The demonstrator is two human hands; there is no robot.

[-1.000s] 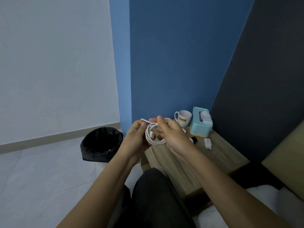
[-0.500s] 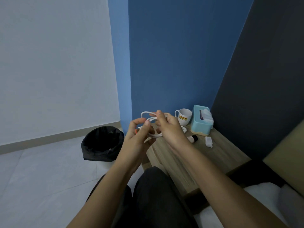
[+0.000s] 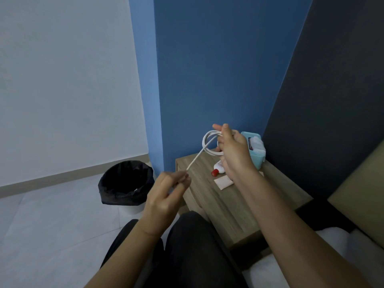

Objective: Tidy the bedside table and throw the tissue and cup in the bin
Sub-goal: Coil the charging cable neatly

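My right hand [image 3: 232, 154] holds a coiled white cable [image 3: 207, 142] above the wooden bedside table [image 3: 232, 204]. A loose end of that cable runs down and left to my left hand [image 3: 166, 196], which pinches it beside the table's left edge. Behind my right hand stands a light blue tissue box [image 3: 256, 150] with white tissue sticking out. On the table lie a small white bottle with a red cap [image 3: 218, 170] and a flat pale packet [image 3: 223, 181]. The black-lined bin [image 3: 126, 181] stands on the floor left of the table. My right hand hides the white mug.
A blue wall rises behind the table, with a dark headboard panel [image 3: 324, 100] to its right. White bedding [image 3: 332, 256] lies at the lower right. My dark-trousered legs [image 3: 187, 252] fill the bottom centre, above pale floor tiles [image 3: 52, 225].
My left hand has pulled down and left away from the coil, drawing a cable end out straight. My right hand rose with the coil and now covers the mug.
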